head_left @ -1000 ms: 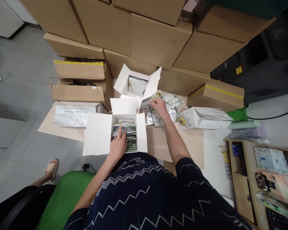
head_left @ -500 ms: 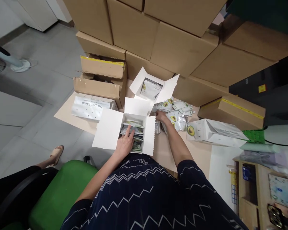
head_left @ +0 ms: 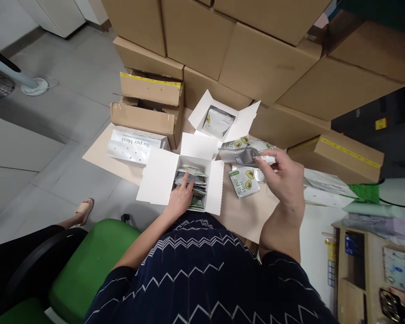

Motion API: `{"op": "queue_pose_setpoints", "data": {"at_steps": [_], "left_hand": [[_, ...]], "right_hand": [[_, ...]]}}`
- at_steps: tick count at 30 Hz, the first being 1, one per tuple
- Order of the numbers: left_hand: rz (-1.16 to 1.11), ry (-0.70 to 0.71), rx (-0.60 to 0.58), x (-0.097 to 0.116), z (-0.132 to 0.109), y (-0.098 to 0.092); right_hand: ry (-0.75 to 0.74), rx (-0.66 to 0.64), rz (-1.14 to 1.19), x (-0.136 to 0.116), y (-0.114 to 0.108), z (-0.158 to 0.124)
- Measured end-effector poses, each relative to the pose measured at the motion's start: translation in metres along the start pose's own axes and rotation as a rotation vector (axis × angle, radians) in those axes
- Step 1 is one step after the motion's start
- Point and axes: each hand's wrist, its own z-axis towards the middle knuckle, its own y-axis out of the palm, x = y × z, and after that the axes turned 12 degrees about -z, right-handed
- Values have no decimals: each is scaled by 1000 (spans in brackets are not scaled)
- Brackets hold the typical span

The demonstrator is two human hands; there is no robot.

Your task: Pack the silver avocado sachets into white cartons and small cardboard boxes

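My left hand (head_left: 182, 193) reaches into an open white box (head_left: 159, 176), its fingers stretched out over a row of upright pouches (head_left: 196, 201). Nothing is gripped in it. To the right, my right hand (head_left: 285, 177) pinches the white cap of a silver spout pouch (head_left: 238, 155), which lies tilted in the air with its body pointing left. Beneath it on the table is an avocado-printed pouch (head_left: 245, 183) marked Su-per Meal, with more pouches (head_left: 238, 142) behind. A second open white box (head_left: 248, 120) with pouches inside stands at the back.
A closed Su-per Meal box (head_left: 130, 148) and an open cardboard carton (head_left: 143, 121) stand at left. Stacked cartons (head_left: 256, 63) wall off the back. A white box (head_left: 324, 186) and a carton (head_left: 349, 157) are at right. A green chair (head_left: 91, 265) stands beside me, near another person's foot (head_left: 85, 210).
My right hand has moved right and up from the pile, lifting out the silver spout pouch by its cap. My left hand stays in the box. The view has shifted slightly.
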Motion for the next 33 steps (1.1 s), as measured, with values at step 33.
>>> {"op": "queue_pose_setpoints", "data": {"at_steps": [33], "left_hand": [[-15, 38, 49, -4, 2, 6]], "right_hand": [[-481, -834, -337, -120, 177, 45]]}}
